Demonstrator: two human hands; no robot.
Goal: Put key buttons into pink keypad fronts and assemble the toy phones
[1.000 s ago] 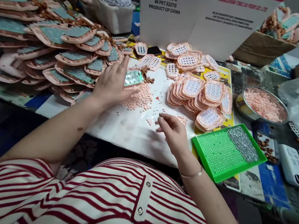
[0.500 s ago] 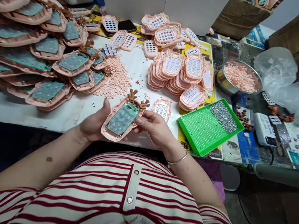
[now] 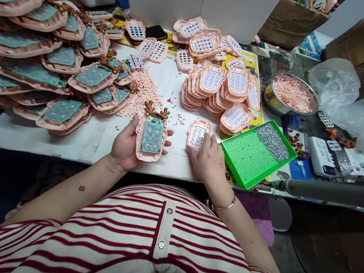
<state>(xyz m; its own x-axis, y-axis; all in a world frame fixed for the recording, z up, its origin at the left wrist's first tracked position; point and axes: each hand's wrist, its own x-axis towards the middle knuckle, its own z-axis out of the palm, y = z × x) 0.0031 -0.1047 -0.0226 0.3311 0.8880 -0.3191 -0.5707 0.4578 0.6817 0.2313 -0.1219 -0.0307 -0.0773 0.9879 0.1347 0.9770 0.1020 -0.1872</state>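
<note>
A pink shell with a green circuit board [image 3: 152, 136] and brown antlers lies upright in my left hand [image 3: 126, 147], its fingers wrapped behind it. To the right, my right hand [image 3: 208, 158] has its fingertips on a pink shell with a white keypad [image 3: 197, 134] that lies on the white table surface [image 3: 173, 164]. Whether the fingers grip its edge is hard to see. Small pink pieces [image 3: 146, 91] are heaped beyond my left hand.
Board-filled shells [image 3: 91, 74] are piled high at left. Keypad shells [image 3: 210, 77] form stacks behind my right hand. A green tray [image 3: 244, 163] with small metal parts and a steel bowl [image 3: 292, 98] stand at right. A grey tool [image 3: 326, 192] crosses the front right edge.
My right hand has let go of the board-filled shell and moved right to the keypad shell. My left hand now holds the first shell alone, turned more upright. The grey tool extends further left.
</note>
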